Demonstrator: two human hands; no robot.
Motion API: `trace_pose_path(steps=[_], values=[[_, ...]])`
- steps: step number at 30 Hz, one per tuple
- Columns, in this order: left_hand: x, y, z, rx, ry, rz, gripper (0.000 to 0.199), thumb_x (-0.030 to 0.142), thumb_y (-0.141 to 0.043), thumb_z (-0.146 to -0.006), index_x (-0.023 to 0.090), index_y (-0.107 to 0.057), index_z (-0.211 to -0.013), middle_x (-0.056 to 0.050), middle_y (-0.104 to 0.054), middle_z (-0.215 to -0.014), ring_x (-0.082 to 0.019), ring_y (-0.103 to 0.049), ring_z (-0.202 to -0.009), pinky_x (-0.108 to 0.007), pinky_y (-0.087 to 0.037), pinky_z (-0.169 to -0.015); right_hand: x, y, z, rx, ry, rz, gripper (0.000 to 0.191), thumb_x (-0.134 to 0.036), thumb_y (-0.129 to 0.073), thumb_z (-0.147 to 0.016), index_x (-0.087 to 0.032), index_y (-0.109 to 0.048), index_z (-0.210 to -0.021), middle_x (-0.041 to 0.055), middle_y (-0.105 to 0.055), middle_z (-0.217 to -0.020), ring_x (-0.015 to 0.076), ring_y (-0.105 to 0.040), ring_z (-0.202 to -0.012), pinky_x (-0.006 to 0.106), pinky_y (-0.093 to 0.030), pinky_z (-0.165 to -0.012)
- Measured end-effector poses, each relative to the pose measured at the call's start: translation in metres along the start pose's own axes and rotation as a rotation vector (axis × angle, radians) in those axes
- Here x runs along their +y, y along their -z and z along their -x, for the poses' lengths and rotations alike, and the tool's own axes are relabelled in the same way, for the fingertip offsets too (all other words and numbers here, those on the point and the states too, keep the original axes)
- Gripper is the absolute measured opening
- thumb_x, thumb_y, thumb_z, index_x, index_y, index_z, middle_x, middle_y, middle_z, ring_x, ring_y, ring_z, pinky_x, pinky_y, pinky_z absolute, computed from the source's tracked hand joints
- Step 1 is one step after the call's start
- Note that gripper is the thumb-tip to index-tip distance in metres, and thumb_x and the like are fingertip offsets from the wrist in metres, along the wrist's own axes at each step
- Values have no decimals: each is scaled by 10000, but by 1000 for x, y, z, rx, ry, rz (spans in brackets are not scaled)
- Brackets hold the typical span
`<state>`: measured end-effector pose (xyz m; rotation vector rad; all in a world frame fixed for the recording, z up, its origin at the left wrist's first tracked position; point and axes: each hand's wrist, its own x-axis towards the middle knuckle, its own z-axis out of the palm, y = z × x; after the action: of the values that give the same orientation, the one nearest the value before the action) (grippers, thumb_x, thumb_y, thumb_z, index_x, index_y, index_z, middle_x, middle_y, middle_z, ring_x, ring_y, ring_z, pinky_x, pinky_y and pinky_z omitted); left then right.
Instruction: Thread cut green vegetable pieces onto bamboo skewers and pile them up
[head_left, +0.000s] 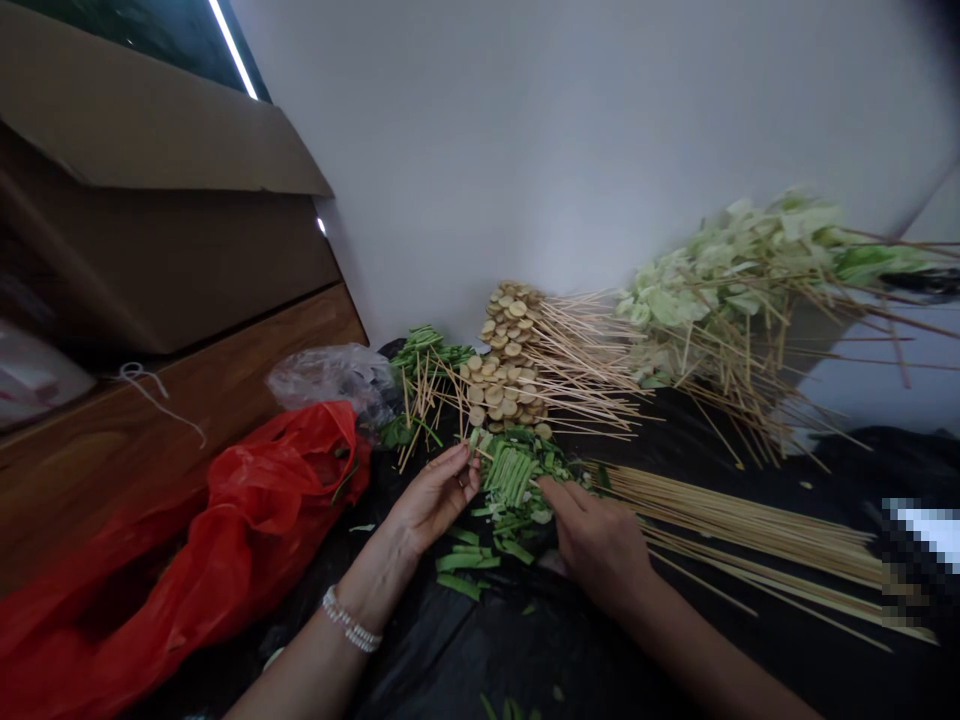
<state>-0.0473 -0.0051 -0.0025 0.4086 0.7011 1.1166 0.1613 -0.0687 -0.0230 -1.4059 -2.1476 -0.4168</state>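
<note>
- Head view: the left hand [442, 490] is partly open, palm turned up and fingers curled, its fingertips beside the cut green strips [512, 472]; whether they pinch anything is too small to tell.
- The right hand [600, 540] is mostly closed, knuckles up, its fingertips at the near right edge of those strips; what it grips, if anything, I cannot tell.
- The strips lie in a heap between the two hands, with a few loose ones nearer the wrists.
- Right of the right hand, long bare sticks [735, 515] lie on black plastic [450, 660].
- Just beyond the hands, skewered round slices [510, 385] are stacked, with skewered green bundles [431, 350] to their left.
- Beyond the right hand, farther right, are skewered pale leaves [735, 260].
- Left of the left hand lies a red bag [262, 500], touching a clear bag [330, 380].
- A beaded bracelet [349, 620] circles the left wrist.
</note>
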Motion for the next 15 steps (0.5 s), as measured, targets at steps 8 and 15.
trace_pose_path(steps=[8, 15], values=[[-1, 3, -1, 2, -8, -11, 145, 14, -673, -748, 97, -688, -865, -41, -653, -762, -91, -617, -700, -174, -519, -642, -1, 1, 0, -20, -9, 0, 348, -94, -445, -830, -211, -633, -1098, -14, -632, -738, 114, -557, -581, 285, -292, -518], [1, 5, -3, 34, -46, -63, 203, -13, -691, -717, 90, -698, -892, -36, -670, -745, -78, -620, -677, -157, -510, -629, -2, 2, 0, -58, -9, 2, 358, -83, -448, -827, -211, -628, -1109, -8, -645, -766, 119, -585, -612, 277, -297, -530]])
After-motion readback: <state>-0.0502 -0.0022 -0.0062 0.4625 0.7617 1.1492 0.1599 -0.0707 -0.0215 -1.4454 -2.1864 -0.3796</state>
